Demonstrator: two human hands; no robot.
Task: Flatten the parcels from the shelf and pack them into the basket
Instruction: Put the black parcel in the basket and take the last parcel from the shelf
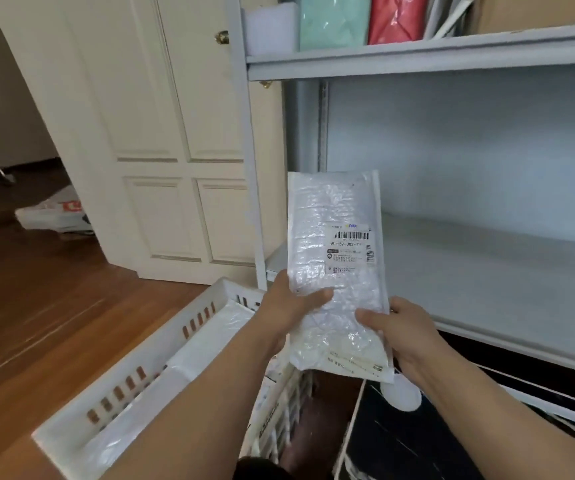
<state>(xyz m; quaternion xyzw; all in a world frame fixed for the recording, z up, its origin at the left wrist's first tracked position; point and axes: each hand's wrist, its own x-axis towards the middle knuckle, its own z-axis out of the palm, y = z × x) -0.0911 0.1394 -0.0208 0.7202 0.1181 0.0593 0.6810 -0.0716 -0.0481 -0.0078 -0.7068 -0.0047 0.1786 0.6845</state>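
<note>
A white bubble-wrap parcel [334, 237] with a barcode label is held upright in front of the grey shelf [487, 258]. My left hand [289, 306] grips its lower left edge, thumb across the front. My right hand [400, 327] pinches its lower right side, thumb on the front. Below and to the left stands the white slotted basket [161, 344] on the wooden floor, with other pale parcels [216, 337] lying in it.
The upper shelf [417, 53] carries mint, red and grey packets and a cardboard box. A cream panelled door [161, 133] stands left of the shelf. A white bag [54, 213] lies on the floor beyond. Dark flat items [417, 438] lean under the shelf at lower right.
</note>
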